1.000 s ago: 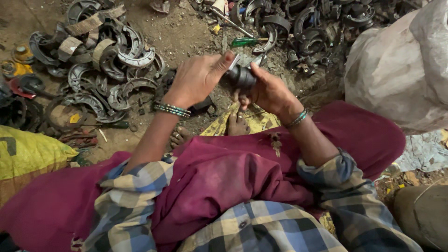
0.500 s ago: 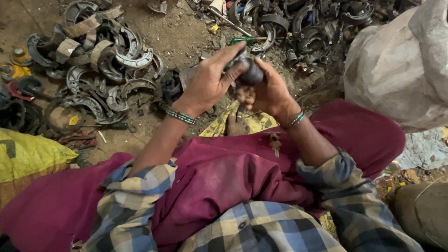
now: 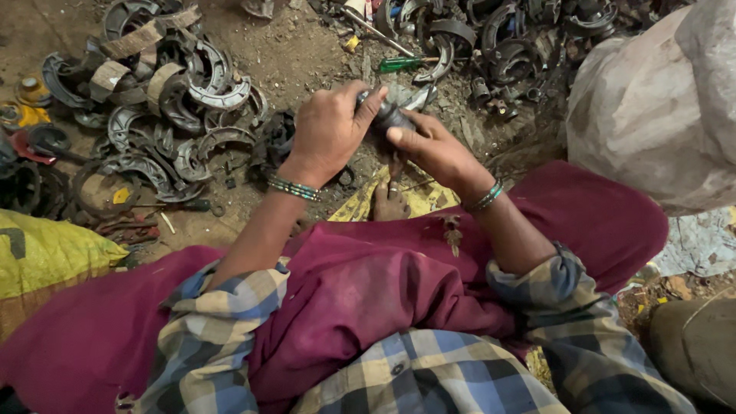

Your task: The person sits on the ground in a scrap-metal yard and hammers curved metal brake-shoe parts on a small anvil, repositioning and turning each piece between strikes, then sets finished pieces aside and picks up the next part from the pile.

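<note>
Left hand (image 3: 331,132) and right hand (image 3: 435,149) both closed around a small dark metal part (image 3: 389,116), held between them above the dirt floor (image 3: 303,57). Step judged: working the part by hand; next move needs a firm counter-grip, with the green-handled screwdriver (image 3: 405,63) lying just beyond the fingertips.

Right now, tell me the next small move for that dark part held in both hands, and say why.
Probably keep the left hand clamped and twist with the right hand: both already grip the small dark round metal part from opposite sides, held above the dirt floor, with no tool on it.
</note>
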